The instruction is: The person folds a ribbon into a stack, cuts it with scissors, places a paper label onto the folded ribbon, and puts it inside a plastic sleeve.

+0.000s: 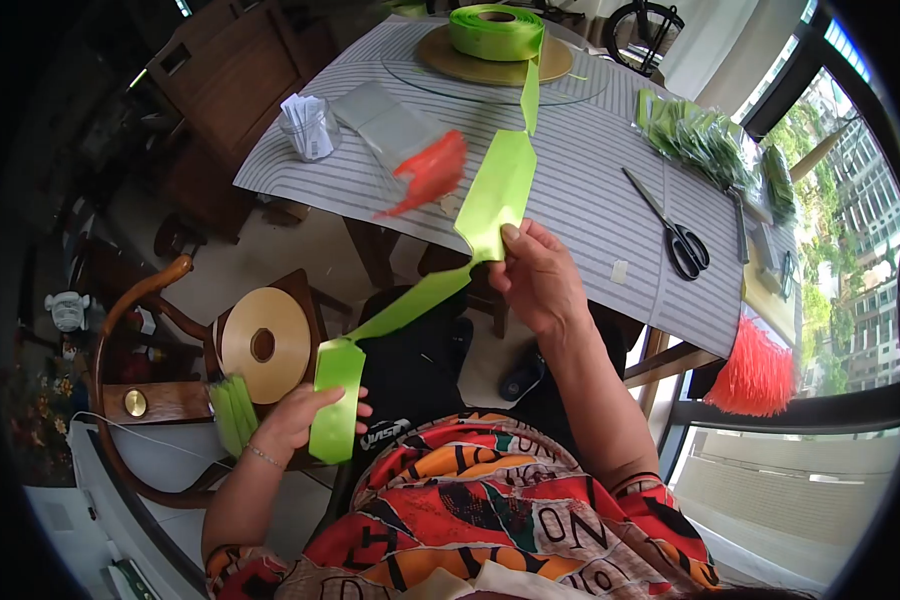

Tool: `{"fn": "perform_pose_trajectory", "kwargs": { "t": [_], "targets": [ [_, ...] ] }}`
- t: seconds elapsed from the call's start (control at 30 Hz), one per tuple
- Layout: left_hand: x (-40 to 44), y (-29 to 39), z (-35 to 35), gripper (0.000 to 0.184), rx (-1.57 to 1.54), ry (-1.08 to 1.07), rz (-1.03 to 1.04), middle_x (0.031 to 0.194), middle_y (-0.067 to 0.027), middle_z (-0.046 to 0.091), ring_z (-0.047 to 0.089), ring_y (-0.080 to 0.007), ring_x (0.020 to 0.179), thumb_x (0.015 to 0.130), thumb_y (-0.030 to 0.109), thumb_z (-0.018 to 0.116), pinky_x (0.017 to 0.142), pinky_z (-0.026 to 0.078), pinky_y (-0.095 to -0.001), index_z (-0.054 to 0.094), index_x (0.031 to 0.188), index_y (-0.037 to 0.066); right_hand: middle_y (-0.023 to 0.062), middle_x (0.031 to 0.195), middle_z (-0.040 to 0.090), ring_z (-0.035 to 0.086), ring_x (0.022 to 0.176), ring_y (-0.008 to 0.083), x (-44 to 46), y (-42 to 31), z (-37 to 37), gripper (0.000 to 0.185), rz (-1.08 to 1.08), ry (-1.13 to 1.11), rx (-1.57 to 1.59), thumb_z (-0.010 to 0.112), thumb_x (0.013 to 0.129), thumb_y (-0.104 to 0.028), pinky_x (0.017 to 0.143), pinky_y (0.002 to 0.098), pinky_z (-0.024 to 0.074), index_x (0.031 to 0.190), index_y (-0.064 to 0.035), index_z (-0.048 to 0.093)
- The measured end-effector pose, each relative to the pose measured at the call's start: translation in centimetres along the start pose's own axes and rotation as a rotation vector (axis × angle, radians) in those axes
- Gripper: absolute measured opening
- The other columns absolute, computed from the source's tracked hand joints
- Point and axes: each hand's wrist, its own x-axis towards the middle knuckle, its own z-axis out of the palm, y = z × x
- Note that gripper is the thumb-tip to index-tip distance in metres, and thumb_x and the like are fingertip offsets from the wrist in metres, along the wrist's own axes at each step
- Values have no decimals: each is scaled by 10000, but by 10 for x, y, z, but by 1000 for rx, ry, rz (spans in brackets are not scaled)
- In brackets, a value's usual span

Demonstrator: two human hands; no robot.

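Head view: I watch a person's right hand (542, 277) pinch a green ribbon (500, 180) between thumb and bent fingers at a narrow neck; the left hand (295, 415), partly closed, holds the lower end toward eight o'clock. From the right hand, nearer the roll (490, 42), the ribbon's long axis climbs toward twelve o'clock over the striped table (580, 180).

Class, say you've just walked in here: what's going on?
A person stretches a green ribbon between two hands. The right hand pinches it near the table's edge, while the left hand grips its lower end. The ribbon's far end runs up to the roll on the table. The scissors lie untouched to the right.
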Motion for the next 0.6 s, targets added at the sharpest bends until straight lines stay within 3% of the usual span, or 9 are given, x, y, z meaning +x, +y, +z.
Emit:
{"fn": "perform_pose_trajectory", "kwargs": {
  "t": [0.07,0.23,0.33,0.47,0.6],
  "targets": [
    [46,10,17,449,-43,-4,44,1111,-234,653,684,-374,958,979,271,569,828,570,-440,518,1283,-55,37,798,639,571,599,96,-41,5,-5,69,95,-4,10,617,940,-104,499,236,419,912,-53,580],
    [152,21,76,303,-119,-120,233,1109,-126,683,694,-208,961,994,179,515,840,568,-355,606,1192,-31,6,741,622,566,560,63,-117,55,-45,68,274,177,-142,667,920,-97,474,191,430,913,-60,610],
    [174,16,103,294,-145,-261,239,1099,-130,686,694,-213,957,987,166,517,840,567,-351,611,1183,-32,-5,734,622,554,561,42,-132,64,-60,74,322,202,-230,671,923,-110,476,181,434,920,-57,619],
    [167,13,127,317,-181,-293,206,1105,-142,686,695,-220,957,989,204,529,841,570,-363,609,1194,-24,-17,730,628,535,564,25,-134,63,-56,83,378,171,-334,665,930,-128,492,168,430,932,-51,634],
    [162,14,133,438,-231,-470,138,1130,-217,660,688,-320,980,1002,308,512,872,571,-431,554,1276,-32,-9,752,640,562,595,42,-132,70,-63,79,388,107,-414,664,930,-124,558,184,484,937,-50,637]
  ]
}}
